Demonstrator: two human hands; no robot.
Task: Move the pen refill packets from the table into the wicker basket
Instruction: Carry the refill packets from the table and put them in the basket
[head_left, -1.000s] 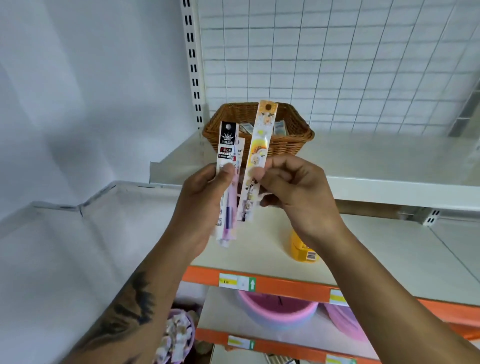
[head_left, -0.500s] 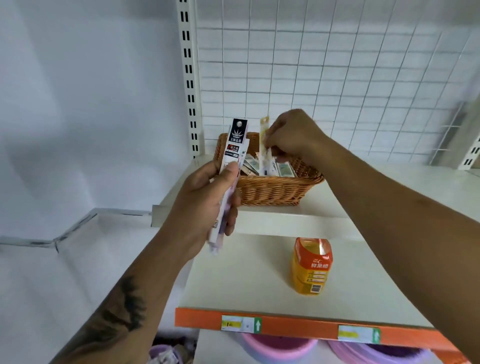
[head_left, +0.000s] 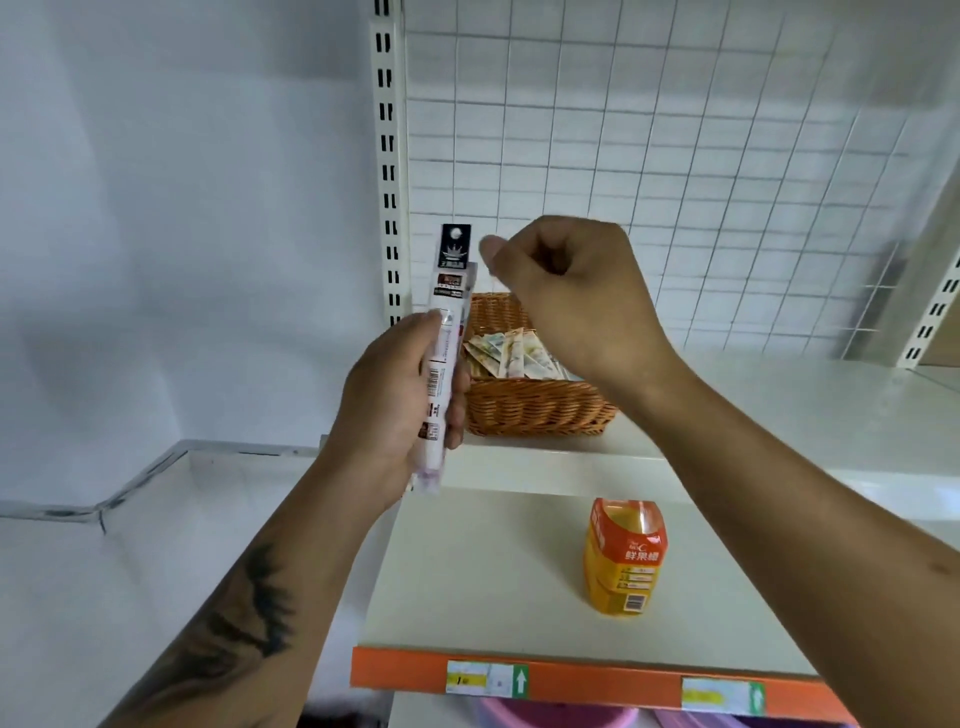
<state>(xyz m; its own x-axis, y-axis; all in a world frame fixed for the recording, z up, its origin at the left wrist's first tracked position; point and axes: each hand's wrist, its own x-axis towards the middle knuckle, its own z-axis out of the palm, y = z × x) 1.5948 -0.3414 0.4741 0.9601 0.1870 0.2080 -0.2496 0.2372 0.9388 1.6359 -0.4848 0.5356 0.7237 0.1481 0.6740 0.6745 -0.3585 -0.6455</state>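
A white wire-grid back panel (head_left: 675, 156) is seen behind a white upper shelf (head_left: 779, 415), on which a brown woven wicker basket (head_left: 535, 410) is set, with several pale printed pen refill packets (head_left: 511, 356) lying inside it. On the white lower shelf (head_left: 493, 571) an orange-and-yellow labelled bottle (head_left: 623, 558) is stood upright. The right hand (head_left: 566, 291) is held above the basket with fingers curled and nothing gripped. A tall black-and-white refill packet (head_left: 447, 353) is gripped upright by the left hand (head_left: 400, 400), just beside the basket.
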